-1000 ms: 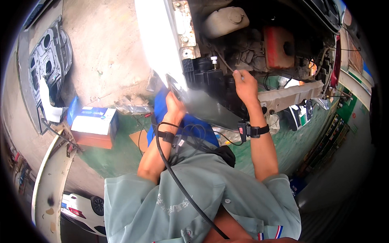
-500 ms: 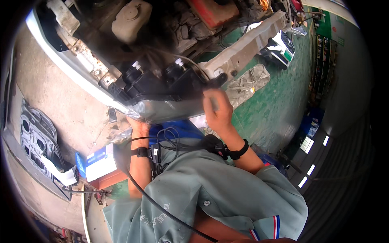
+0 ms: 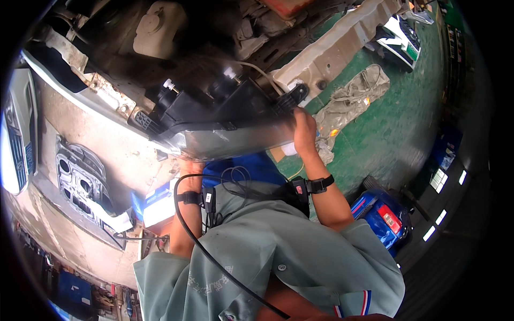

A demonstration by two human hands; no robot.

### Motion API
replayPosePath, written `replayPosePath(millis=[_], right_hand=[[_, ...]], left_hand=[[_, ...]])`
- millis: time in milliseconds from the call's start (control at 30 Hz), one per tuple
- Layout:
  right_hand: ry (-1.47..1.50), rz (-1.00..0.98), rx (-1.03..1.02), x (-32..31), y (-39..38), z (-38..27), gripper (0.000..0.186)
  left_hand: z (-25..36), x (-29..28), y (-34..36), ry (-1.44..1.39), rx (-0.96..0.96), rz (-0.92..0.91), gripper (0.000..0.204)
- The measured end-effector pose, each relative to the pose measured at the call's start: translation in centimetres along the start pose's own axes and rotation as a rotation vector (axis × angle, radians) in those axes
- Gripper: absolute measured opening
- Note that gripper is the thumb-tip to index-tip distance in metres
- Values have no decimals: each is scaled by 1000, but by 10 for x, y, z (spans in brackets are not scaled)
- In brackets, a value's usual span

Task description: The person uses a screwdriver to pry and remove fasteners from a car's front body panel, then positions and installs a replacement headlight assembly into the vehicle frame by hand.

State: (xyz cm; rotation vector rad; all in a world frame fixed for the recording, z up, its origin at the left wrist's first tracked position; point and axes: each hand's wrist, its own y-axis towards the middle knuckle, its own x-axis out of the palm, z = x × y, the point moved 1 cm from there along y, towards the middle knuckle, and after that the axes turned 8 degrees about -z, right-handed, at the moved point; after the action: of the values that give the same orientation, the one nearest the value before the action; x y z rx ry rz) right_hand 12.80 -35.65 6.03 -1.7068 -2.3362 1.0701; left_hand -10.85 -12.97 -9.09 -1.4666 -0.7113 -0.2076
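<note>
A car headlight (image 3: 235, 140) with a clear lens and black housing sits at the front corner of a vehicle body, lens side toward me. Two white-tipped adjuster screws stick up from its back. My right hand (image 3: 305, 132) grips the headlight's right end, below a black mounting tab (image 3: 293, 97). At the lower left end, my left hand (image 3: 190, 167) holds the lens from beneath; its fingers are mostly hidden by the lamp. The headlight's left end lies against the white fender edge (image 3: 99, 119).
A beige crossbar (image 3: 332, 48) runs off to the upper right, and a whitish plastic reservoir (image 3: 159, 29) sits in the engine bay. Crumpled plastic wrapping (image 3: 353, 101) lies on the green floor. At left are a grey door panel (image 3: 83, 179) and a box (image 3: 160, 206). A black cable crosses my front.
My right hand has shifted from the tab area onto the headlight's right end. My left hand stays under the left end. The view has swung, showing more at left.
</note>
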Motion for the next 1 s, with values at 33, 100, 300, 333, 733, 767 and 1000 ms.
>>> replayPosePath(millis=[33, 100, 300, 333, 733, 767, 1000], right_hand=[[-64, 8, -12, 1, 1, -6, 34], [77, 61, 36, -3, 5, 15, 31], [430, 152, 160, 12, 4, -11, 31], [392, 139, 147, 5, 6, 1, 32], [463, 21, 355, 3, 13, 1, 35], [455, 12, 358, 1, 15, 3, 35], [439, -31, 383, 5, 14, -3, 31]], left_hand=[[-1, 2, -1, -5, 2, -5, 47], [-2, 4, -5, -18, 8, -18, 46], [-1, 19, -9, -135, 37, -116, 45], [-3, 21, -10, -156, 44, -130, 45], [-9, 51, -20, -93, 146, -72, 52], [-9, 51, -21, -102, 153, -68, 52], [-7, 53, -18, -136, 98, -37, 56]])
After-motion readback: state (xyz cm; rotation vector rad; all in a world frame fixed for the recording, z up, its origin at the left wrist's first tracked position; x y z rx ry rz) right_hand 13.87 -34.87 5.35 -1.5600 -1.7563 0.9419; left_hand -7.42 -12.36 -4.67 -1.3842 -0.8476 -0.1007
